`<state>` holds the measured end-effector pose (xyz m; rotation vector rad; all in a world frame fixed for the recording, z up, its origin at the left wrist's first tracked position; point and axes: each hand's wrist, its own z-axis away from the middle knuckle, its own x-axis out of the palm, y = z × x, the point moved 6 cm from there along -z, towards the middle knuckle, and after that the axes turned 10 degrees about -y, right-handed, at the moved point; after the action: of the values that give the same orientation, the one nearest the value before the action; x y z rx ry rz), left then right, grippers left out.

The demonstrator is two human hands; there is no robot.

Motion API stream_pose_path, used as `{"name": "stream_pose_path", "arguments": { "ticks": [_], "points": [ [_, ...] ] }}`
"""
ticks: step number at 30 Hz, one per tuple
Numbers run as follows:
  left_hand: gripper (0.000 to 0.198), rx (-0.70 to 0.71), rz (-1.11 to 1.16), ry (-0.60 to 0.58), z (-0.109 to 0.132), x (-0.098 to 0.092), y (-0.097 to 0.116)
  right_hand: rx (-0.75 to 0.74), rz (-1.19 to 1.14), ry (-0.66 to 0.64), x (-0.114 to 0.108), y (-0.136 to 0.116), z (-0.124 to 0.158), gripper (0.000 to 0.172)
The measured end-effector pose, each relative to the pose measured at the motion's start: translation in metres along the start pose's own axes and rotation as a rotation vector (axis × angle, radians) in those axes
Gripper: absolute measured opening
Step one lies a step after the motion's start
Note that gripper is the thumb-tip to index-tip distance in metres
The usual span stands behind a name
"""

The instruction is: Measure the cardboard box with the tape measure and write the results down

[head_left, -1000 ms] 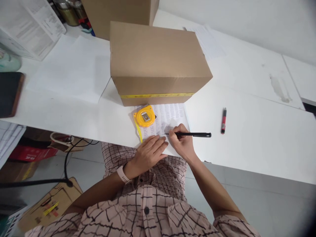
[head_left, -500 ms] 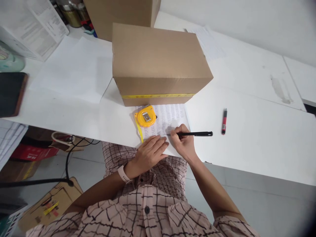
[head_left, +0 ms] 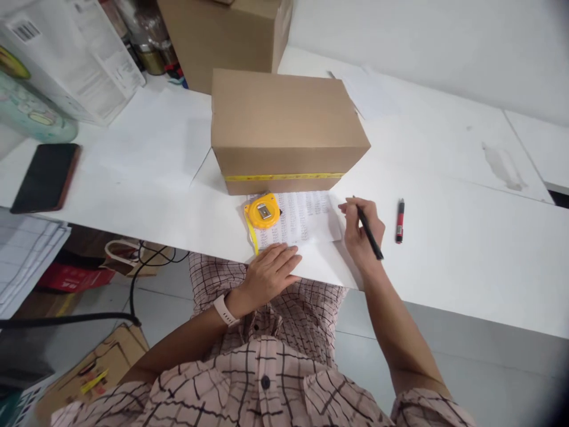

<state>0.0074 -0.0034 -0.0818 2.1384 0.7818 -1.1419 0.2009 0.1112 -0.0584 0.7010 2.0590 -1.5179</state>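
In the head view, a black pen is held in the right hand, pinched between thumb and fingers, just beyond the right edge of a written sheet; whether its tip is touching anything cannot fairly be told, as the point is poorly seen among the fingers. The left hand is laid flat at the sheet's lower edge, its fingers extended and closed around nothing. The sheet is positioned on the white table, in front of a brown box that is marked by a yellow strip along its lower front. A yellow tape measure is found on the sheet's left part, its blade run out toward the table edge near the left hand. A red pen is noted to the right of the right hand, and a phone at far left.
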Motion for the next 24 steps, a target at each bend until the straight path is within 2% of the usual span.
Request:
{"name": "stream_pose_path", "arguments": {
  "ticks": [3, 6, 8, 9, 11, 13, 15, 18, 20, 21, 22, 24],
  "points": [
    [0.026, -0.043, 0.170, 0.010, -0.005, -0.016, -0.004, -0.046, 0.409, -0.167, 0.003, 0.013, -0.019, 0.026],
    [0.021, -0.106, 0.226, 0.113, -0.015, -0.048, -0.018, -0.049, 0.677, -0.288, 0.012, 0.025, -0.026, 0.036],
    [0.023, -0.194, 0.123, 0.165, -0.024, -0.066, -0.033, -0.055, 0.733, -0.300, 0.016, 0.028, -0.026, 0.044],
    [0.025, -0.258, 0.063, 0.149, -0.029, -0.070, -0.044, -0.060, 0.732, -0.289, 0.016, 0.029, -0.025, 0.048],
    [0.037, -0.411, -0.022, 0.028, -0.038, -0.066, -0.066, -0.072, 0.694, -0.268, 0.016, 0.031, -0.023, 0.054],
    [0.053, -0.535, -0.045, -0.138, -0.042, -0.052, -0.085, -0.077, 0.624, -0.252, 0.015, 0.035, -0.020, 0.057],
    [0.059, -0.602, 0.002, -0.246, -0.043, -0.040, -0.096, -0.070, 0.518, -0.192, 0.009, 0.038, -0.018, 0.052],
    [0.053, -0.631, 0.167, -0.241, -0.045, -0.036, -0.096, -0.092, 0.279, 0.019, -0.008, 0.029, -0.015, 0.040],
    [0.049, -0.613, 0.389, -0.202, -0.049, -0.040, -0.089, -0.115, 0.036, 0.078, -0.015, 0.013, -0.014, 0.033],
    [0.048, -0.581, 0.529, -0.191, -0.053, -0.043, -0.083, -0.115, -0.115, 0.032, -0.014, 0.002, -0.015, 0.032],
    [0.047, -0.530, 0.668, -0.189, -0.058, -0.047, -0.076, -0.098, -0.283, -0.076, -0.010, -0.010, -0.016, 0.033],
    [0.047, -0.400, 0.861, -0.201, -0.069, -0.058, -0.061, -0.041, -0.610, -0.400, 0.006, -0.039, -0.017, 0.043]
  ]
}}
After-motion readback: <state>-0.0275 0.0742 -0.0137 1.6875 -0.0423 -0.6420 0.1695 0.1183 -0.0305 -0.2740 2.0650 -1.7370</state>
